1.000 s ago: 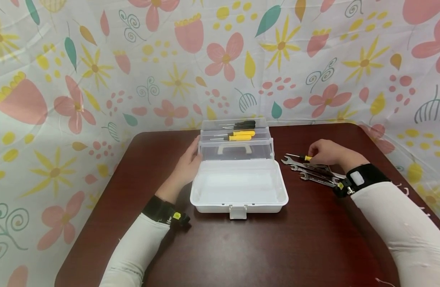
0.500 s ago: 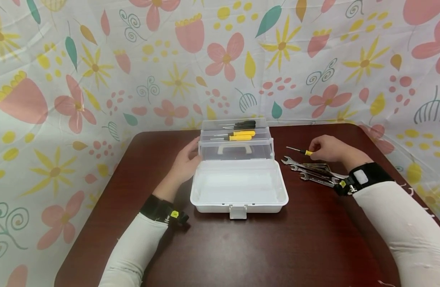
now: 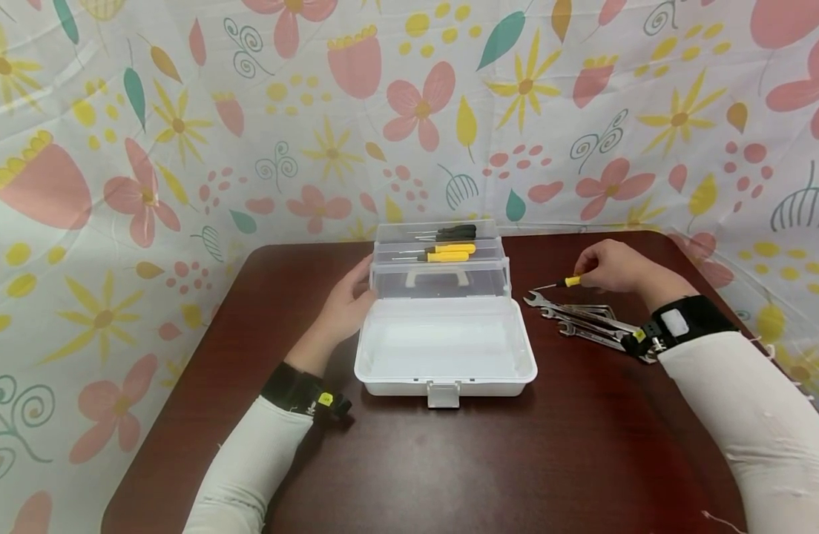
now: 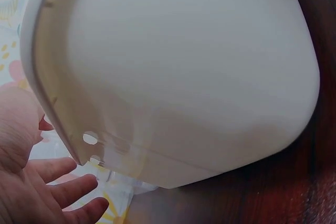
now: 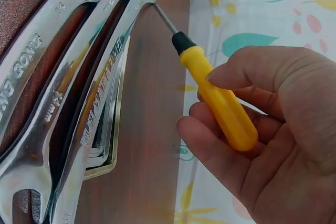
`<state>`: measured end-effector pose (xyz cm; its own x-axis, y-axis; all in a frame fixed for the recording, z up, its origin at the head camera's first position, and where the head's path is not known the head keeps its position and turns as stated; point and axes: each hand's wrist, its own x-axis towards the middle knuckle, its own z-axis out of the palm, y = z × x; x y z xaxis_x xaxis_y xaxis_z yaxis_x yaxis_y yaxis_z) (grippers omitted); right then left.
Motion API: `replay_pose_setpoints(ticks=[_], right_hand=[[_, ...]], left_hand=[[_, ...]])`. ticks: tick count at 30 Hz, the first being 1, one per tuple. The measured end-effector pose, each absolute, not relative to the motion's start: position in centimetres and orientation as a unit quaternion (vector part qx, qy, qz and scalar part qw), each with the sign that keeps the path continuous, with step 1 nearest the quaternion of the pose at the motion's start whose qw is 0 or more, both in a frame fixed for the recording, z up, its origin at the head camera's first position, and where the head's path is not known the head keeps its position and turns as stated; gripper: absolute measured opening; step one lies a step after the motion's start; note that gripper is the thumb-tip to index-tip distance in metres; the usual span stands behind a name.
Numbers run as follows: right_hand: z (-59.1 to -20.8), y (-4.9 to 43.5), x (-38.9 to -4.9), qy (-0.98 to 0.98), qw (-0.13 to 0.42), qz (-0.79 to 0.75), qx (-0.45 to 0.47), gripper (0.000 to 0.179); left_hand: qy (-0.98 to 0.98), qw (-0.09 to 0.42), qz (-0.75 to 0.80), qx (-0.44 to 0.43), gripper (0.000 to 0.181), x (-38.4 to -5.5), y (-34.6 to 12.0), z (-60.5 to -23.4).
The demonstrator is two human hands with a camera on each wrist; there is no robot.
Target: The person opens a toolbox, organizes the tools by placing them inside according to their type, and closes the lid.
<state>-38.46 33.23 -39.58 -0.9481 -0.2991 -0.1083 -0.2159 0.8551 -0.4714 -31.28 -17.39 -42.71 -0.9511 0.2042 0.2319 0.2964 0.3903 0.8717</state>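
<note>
My right hand (image 3: 613,267) grips a small screwdriver (image 5: 218,95) by its yellow handle, close over the table beside the wrenches. Its thin shaft points left and down in the head view. Three open-end wrenches (image 5: 94,77) lie side by side, with a set of hex keys (image 5: 107,140) partly hidden under them. My left hand (image 3: 346,300) rests at the left side of the white toolbox (image 3: 446,387), fingers spread and relaxed near its hinge corner in the left wrist view. The toolbox stands with its lid (image 3: 439,280) raised at the back.
Clear tiers in the raised lid carry two yellow-handled screwdrivers (image 3: 447,256) and black-handled screwdrivers (image 3: 456,233). A clear latch (image 3: 443,395) hangs at the box's front. The dark red table (image 3: 409,475) ends against a flowered cloth (image 3: 416,148) behind.
My right hand has lifted the yellow screwdriver up from beside the wrenches and moved it slightly back, its tip now angled down. The left hand stays at the toolbox.
</note>
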Motion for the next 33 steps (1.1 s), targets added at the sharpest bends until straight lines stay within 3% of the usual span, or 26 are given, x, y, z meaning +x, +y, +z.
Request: replay_pose_setpoints(ticks=[15,23,33], right_hand=[[-39.4,33.1,-38.6,0.970,0.108,-0.132,-0.172,0.029],[-39.6,33.1,-38.3,0.968,0.129,-0.113,-0.182,0.028],[-36.0,31.8,-38.5,0.964,0.087,-0.149,-0.200,0.029]], left_hand=[[-0.839,0.045,-0.520,-0.153,0.066,-31.2,-17.5,-42.9],[-0.835,0.044,-0.525,-0.160,0.066,-31.3,-17.6,-43.1],[-0.837,0.041,-0.521,-0.163,0.065,-31.4,-17.6,-43.1]])
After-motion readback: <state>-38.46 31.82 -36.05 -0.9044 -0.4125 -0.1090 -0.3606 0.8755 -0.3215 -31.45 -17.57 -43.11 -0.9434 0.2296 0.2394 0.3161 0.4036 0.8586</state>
